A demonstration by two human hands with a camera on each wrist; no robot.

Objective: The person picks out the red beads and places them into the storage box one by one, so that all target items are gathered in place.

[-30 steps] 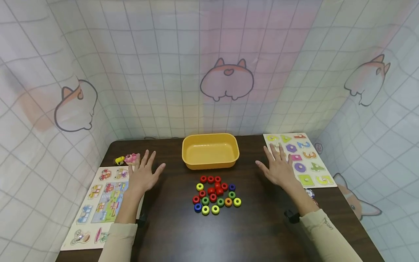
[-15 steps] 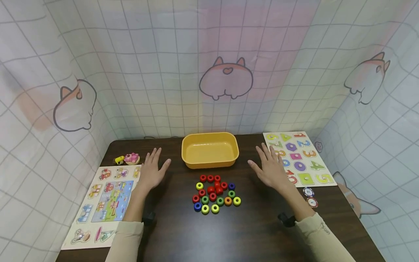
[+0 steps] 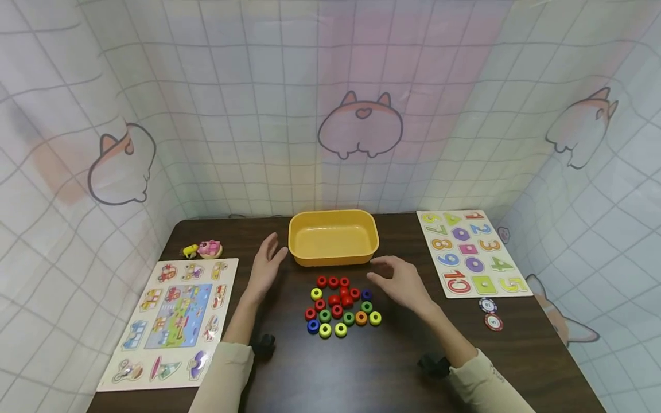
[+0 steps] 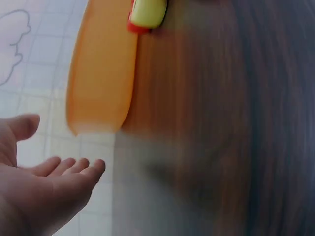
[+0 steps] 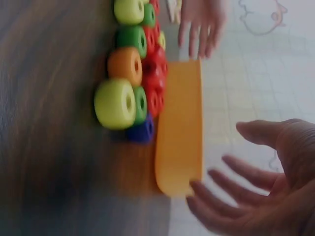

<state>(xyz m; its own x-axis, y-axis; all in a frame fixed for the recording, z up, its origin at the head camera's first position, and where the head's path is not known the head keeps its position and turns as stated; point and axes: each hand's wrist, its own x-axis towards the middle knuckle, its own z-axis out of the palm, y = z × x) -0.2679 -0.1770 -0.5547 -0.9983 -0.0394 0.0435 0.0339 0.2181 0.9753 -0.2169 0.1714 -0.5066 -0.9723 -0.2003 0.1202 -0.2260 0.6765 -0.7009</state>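
Note:
My left hand (image 3: 265, 269) hovers just left of the yellow tray (image 3: 333, 263), fingers loosely bent and holding nothing. On the other side, my right hand (image 3: 401, 281) is near the tray's front right corner, its thumb and fingers apart with nothing between them. Between the hands, in front of the tray, lies a cluster of coloured beads with holes: red beads (image 3: 337, 311), yellow-green beads (image 3: 340, 330), green beads (image 3: 348, 318), blue beads (image 3: 312, 326) and an orange bead (image 3: 360, 318). The right wrist view shows the orange bead (image 5: 125, 66) and the tray (image 5: 182, 123) beyond the fingers.
A vehicle picture puzzle board (image 3: 227, 275) lies at left, with a pink toy (image 3: 210, 249) and a small yellow toy (image 3: 190, 250) behind it. At right are a number puzzle board (image 3: 454, 269) and two poker chips (image 3: 493, 322). A patterned curtain (image 3: 237, 143) surrounds the dark table.
Both hands have moved inward from above the puzzle boards toward the tray and beads. Their spread fingers have become more bent. The beads and tray have stayed put.

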